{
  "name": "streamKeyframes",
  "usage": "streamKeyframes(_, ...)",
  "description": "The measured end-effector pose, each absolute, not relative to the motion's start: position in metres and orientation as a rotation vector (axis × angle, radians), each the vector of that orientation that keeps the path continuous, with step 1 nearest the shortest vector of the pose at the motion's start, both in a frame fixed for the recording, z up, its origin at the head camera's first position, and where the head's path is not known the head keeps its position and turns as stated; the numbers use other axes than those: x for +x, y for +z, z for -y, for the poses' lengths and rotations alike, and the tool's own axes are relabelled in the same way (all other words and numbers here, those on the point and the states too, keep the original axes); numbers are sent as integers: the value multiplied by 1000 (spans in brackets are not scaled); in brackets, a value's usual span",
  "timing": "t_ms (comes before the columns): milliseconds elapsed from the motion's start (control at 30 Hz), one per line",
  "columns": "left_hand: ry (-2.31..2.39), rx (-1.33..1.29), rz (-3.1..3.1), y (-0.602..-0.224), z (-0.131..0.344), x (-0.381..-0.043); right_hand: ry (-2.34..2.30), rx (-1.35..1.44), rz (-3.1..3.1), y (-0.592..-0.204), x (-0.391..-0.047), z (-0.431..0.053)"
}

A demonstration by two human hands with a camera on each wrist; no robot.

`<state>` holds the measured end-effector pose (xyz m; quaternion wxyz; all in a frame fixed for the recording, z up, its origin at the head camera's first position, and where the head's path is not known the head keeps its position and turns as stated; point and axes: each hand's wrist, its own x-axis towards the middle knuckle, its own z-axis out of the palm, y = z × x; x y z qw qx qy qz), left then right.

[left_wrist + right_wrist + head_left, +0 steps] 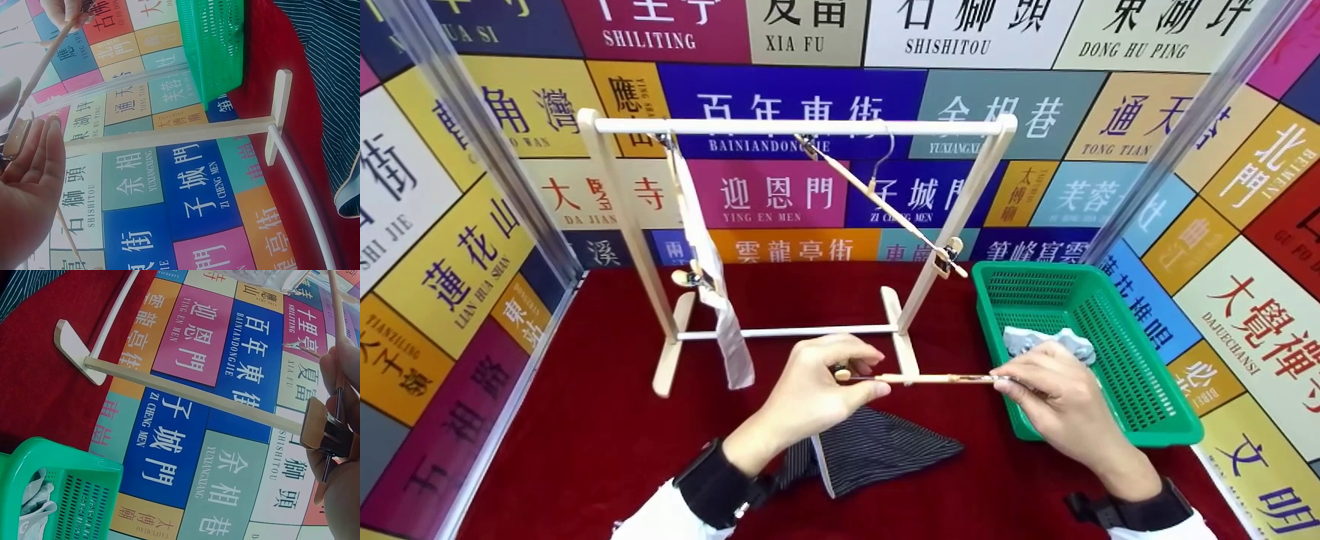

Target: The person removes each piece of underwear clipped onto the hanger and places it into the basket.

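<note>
Both hands hold a wooden clip hanger [922,379] level in front of the rack. My left hand [821,382] grips its left end; in the left wrist view the fingers are at a metal clip [17,138]. At the other end my right hand [1057,397] pinches the bar, with another clip [320,427] by the fingers in the right wrist view. No cloth hangs from this hanger. Below the hands, a dark striped cloth piece [885,446] with a pale edge lies on the red table cover, partly hidden by the left hand and wrist.
A wooden rack [802,127] stands behind the hands. From its left side hangs a white cloth [731,341] on a clip hanger; a bare clip hanger [877,199] hangs tilted on the right. The green basket [1147,360] at right holds pale cloth items [1035,339].
</note>
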<state>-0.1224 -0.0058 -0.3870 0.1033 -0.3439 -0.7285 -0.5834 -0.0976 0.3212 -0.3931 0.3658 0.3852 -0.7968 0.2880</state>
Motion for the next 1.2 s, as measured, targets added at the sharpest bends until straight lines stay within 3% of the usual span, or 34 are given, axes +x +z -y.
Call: streamKeyframes(1200, -1586, -1161, 1905, -402, 10, -120, 919, 961, 2022, -383, -94, -316)
